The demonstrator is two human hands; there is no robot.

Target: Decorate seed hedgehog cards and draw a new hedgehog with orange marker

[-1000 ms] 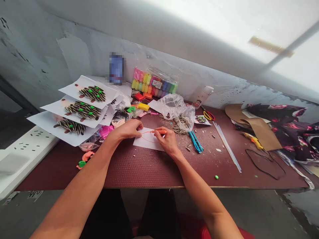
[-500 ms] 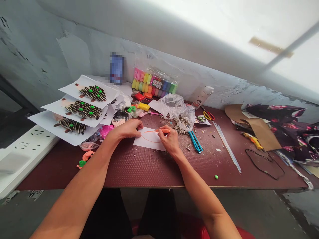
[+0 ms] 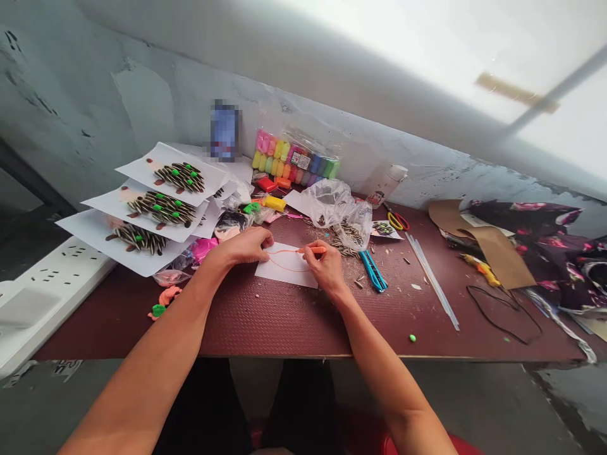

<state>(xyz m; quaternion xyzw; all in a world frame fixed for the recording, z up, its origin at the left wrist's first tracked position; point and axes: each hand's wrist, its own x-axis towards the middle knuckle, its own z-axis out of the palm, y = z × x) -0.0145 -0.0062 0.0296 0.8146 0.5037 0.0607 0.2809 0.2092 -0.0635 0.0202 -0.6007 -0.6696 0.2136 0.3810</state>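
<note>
A small white sheet of paper (image 3: 287,276) lies on the dark red table in front of me, with an orange curved outline drawn on it. My left hand (image 3: 249,245) rests at its upper left corner, thumb and fingers closed against the edge and holding it down. In my right hand (image 3: 326,264) is an orange marker (image 3: 313,250), gripped between thumb and fingers, its tip at the upper line of the drawing. That hand partly covers the sheet's right side. Just right of it lies a blue-green utility knife (image 3: 373,272).
Left are stacked hedgehog pictures made with seeds (image 3: 161,207) and a white power strip (image 3: 61,284). Behind are packs of coloured clay (image 3: 294,161), a plastic bag of seeds (image 3: 351,221) and a white bottle (image 3: 387,184). Scissors (image 3: 397,221), clear glue sticks (image 3: 434,281) and a yellow glue gun (image 3: 481,270) lie right.
The view has shifted very slightly. My left hand stays on the paper's corner, and the marker in my right hand remains at nearly the same spot on the upper line.
</note>
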